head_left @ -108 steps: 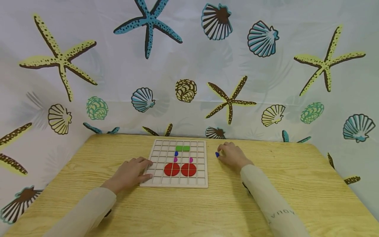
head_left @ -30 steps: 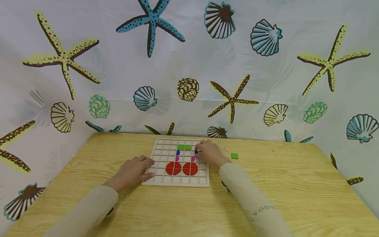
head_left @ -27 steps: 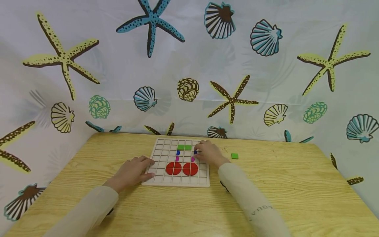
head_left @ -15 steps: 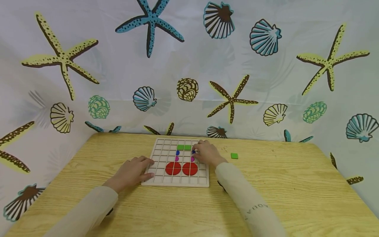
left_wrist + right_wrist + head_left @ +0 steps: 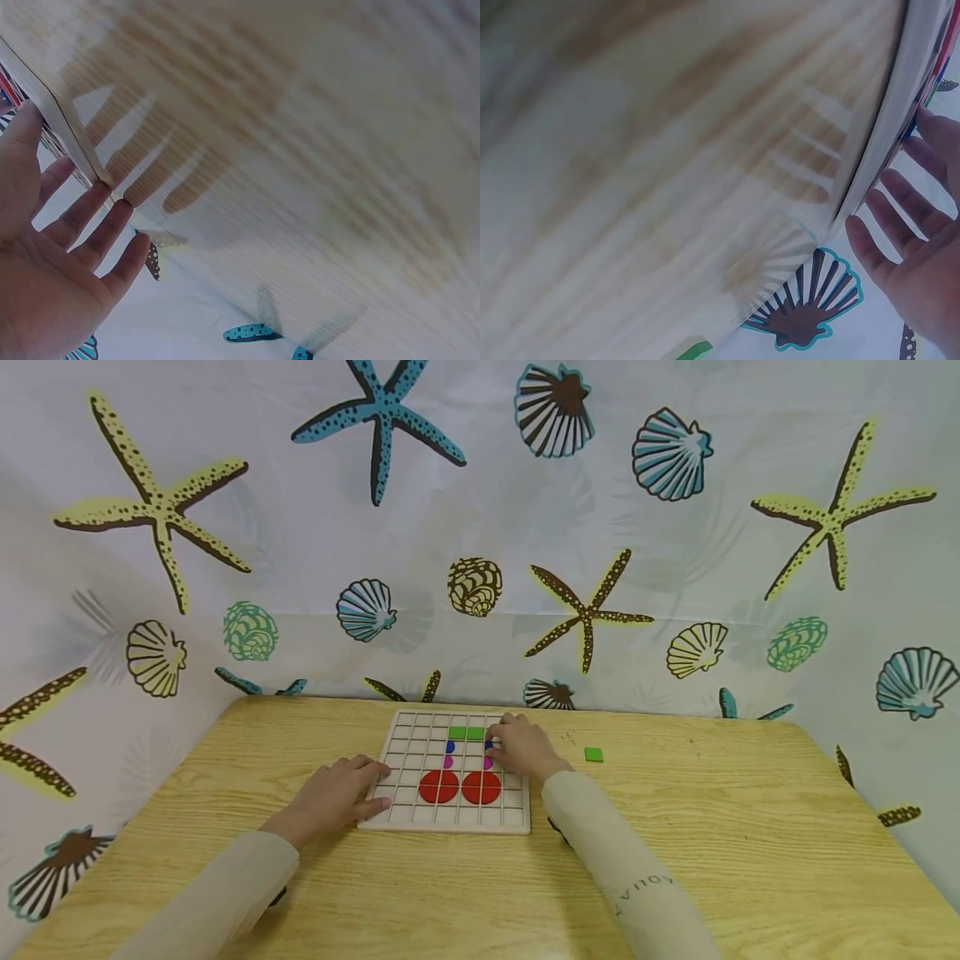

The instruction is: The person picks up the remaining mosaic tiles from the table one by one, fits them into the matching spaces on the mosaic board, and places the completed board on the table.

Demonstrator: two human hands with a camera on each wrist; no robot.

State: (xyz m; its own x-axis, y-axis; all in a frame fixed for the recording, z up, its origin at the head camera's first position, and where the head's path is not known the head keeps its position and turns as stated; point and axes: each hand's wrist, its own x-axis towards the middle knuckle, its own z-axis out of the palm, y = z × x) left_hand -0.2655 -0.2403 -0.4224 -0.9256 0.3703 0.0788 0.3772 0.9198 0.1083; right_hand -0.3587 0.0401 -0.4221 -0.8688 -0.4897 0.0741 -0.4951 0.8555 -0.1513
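A pale wooden grid board (image 5: 405, 817) lies on the table. My left hand (image 5: 330, 797) rests on its left edge, fingers spread and straight; the left wrist view shows that hand (image 5: 60, 262) against the board's side. My right hand (image 5: 525, 747) is over the board's right side, thumb and fingertip pinching a small blue half-circle piece (image 5: 489, 745) in the grid, just above a magenta half-circle (image 5: 488, 762). The blue piece (image 5: 910, 127) shows between thumb and fingertip in the right wrist view. Another blue half-circle (image 5: 450, 747) sits above a magenta one (image 5: 447, 762) farther left.
Two red circles (image 5: 438, 787) fill the lower rows, and two green pieces (image 5: 467, 733) lie side by side near the top. A loose green square (image 5: 593, 754) lies on the wooden table (image 5: 465, 893), right of my right hand. A patterned cloth (image 5: 450, 527) stands behind.
My right hand has carried the blue half-circle from the table onto the board, then slid it slightly left. The green square has come into view. My left hand stays on the board's edge.
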